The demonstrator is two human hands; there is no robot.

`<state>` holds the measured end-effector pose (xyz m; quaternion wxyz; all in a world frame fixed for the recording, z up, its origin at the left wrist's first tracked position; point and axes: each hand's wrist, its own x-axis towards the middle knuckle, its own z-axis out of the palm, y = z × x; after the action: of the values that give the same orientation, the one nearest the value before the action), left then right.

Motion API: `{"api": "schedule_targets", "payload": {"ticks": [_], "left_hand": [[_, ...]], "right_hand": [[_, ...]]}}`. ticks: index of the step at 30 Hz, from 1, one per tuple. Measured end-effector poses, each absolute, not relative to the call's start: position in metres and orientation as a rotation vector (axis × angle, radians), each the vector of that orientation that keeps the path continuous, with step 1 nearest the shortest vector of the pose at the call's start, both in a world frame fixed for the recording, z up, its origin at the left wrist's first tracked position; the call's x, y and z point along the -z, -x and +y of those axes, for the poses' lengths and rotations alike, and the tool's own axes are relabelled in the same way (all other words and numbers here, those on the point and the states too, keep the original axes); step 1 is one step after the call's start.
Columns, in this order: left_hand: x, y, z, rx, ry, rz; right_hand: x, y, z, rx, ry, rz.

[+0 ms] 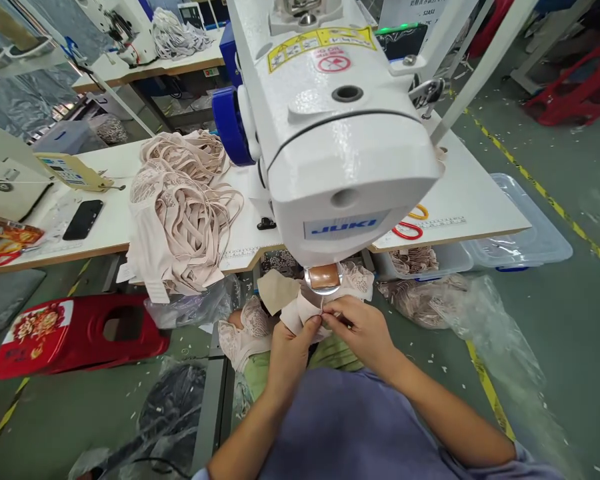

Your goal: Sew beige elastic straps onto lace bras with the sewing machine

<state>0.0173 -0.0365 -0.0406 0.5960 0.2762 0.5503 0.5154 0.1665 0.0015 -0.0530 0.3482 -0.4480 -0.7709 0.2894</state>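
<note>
A beige lace bra (257, 325) lies across my lap and under the head of the white sewing machine (350, 167). My left hand (291, 347) pinches a pale beige fabric piece of it between thumb and fingers. Close beside it, my right hand (357, 327) has its fingertips closed at the edge of the same fabric, almost touching the left thumb. Just above both hands sits a round metal part with a brown face (324, 277) at the machine's lower end. The needle area is hidden behind it.
A heap of beige bras (180, 213) covers the table to the left, with a black phone (83, 220) beyond it. Red-and-yellow-handled scissors (409, 230) lie right of the machine. A red stool (80, 337) stands left; a clear plastic bin (520, 227) is at right.
</note>
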Motion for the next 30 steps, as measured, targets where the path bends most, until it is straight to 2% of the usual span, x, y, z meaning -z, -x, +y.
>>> {"api": "schedule_targets", "payload": {"ticks": [8,15,24,30], "left_hand": [[0.031,-0.014,-0.038,-1.07,-1.038,1.425],[0.033,-0.013,-0.039,-1.081,-1.169,1.392],[0.038,-0.007,-0.038,-1.013,-1.299,1.397],[0.034,0.001,-0.03,-0.875,-1.419,1.456]], "right_hand": [[0.041,-0.176,0.015,-1.136,1.067,-2.058],[0.039,-0.181,0.015,-1.201,0.988,-2.137],[0.034,-0.177,0.013,-1.243,1.125,-2.093],[0.031,-0.192,0.019,-1.669,1.223,-1.896]]}}
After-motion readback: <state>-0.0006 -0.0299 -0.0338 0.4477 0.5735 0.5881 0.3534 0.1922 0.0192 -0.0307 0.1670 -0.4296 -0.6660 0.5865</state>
